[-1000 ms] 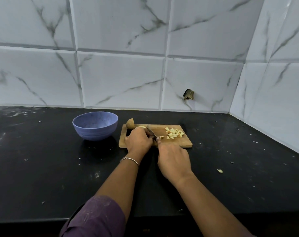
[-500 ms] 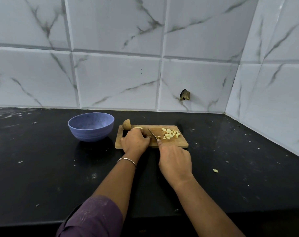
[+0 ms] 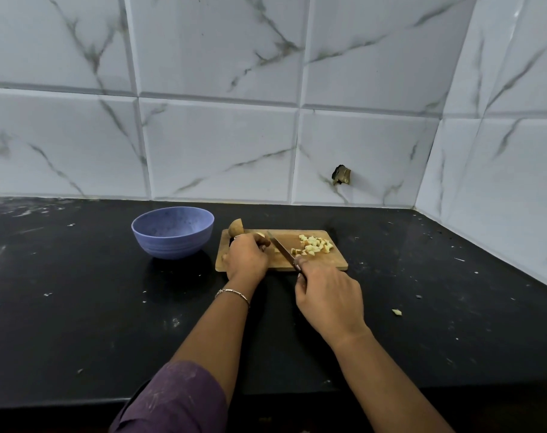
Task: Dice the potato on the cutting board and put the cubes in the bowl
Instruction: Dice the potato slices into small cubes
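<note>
Little had changed: our right hand (image 3: 328, 295) still gripped the knife (image 3: 281, 249), left fingers (image 3: 263, 242) curled over potato (image 3: 260, 235); bowl (image 3: 172, 243) stayed empty.

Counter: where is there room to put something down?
The black counter left of the blue bowl is bare, bar crumbs. So is the stretch right of the cutting board, toward the corner wall. The board is crowded: potato cubes, knife, left hand, right hand.
</note>
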`<action>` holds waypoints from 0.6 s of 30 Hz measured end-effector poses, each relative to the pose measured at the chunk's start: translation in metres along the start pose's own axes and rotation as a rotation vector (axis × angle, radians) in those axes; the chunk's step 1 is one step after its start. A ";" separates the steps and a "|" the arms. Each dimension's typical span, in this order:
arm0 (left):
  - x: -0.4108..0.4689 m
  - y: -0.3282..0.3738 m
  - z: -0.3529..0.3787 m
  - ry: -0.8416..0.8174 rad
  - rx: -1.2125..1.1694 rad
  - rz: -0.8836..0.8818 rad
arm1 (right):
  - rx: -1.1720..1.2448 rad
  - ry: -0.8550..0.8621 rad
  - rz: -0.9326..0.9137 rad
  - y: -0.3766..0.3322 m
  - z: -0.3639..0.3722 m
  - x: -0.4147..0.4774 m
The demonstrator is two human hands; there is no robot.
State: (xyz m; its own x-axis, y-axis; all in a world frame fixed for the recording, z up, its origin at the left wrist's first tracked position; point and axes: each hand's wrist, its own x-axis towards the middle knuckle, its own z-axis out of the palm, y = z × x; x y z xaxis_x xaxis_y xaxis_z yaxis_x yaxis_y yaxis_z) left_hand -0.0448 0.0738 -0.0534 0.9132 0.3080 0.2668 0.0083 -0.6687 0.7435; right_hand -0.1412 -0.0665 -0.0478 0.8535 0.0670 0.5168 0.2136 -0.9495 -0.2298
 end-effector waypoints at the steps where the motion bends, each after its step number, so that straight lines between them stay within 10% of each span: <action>1: 0.000 0.000 -0.001 0.022 -0.002 -0.008 | -0.006 -0.010 -0.011 -0.001 -0.001 -0.001; 18: -0.008 0.001 -0.008 0.046 0.024 -0.017 | -0.178 0.002 0.062 0.015 0.001 0.006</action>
State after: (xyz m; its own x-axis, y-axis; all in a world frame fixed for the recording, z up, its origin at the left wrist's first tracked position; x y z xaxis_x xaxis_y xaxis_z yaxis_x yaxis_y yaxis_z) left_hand -0.0550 0.0762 -0.0500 0.8931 0.3497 0.2829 0.0336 -0.6790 0.7334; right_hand -0.1328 -0.0803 -0.0488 0.8611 0.0064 0.5084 0.0731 -0.9911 -0.1113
